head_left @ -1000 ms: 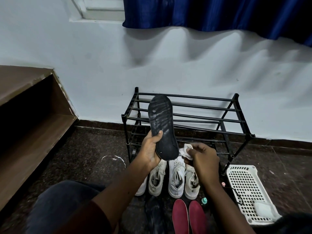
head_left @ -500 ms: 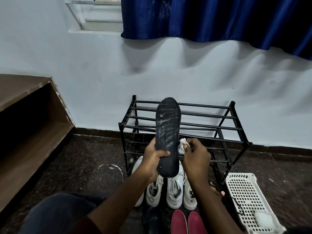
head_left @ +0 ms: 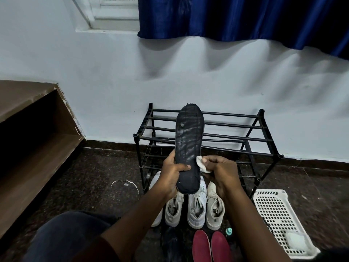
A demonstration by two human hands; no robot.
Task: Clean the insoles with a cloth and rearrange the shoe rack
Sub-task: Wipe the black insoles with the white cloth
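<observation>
Left hand (head_left: 172,173) grips the insole (head_left: 188,140) while the right hand (head_left: 222,173), pinching the cloth (head_left: 201,163), has moved up against its edge, so wiping is probably resuming.

Domestic room, seen at floor level. A black metal shoe rack (head_left: 226,114) stands against the far white-painted wall (head_left: 207,72) below a blue curtain (head_left: 236,17) and window frame (head_left: 109,16). White sneakers (head_left: 196,210) and red shoes (head_left: 209,246) sit on the dark stone floor (head_left: 105,167), with wooden shelving (head_left: 37,163) at left and a plastic basket (head_left: 273,214) at right.

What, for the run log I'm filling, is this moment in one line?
step: cleaning | left hand: grips black insole upright | right hand: pinches white cloth at insole edge | white shoes: on floor before shoe rack
</observation>
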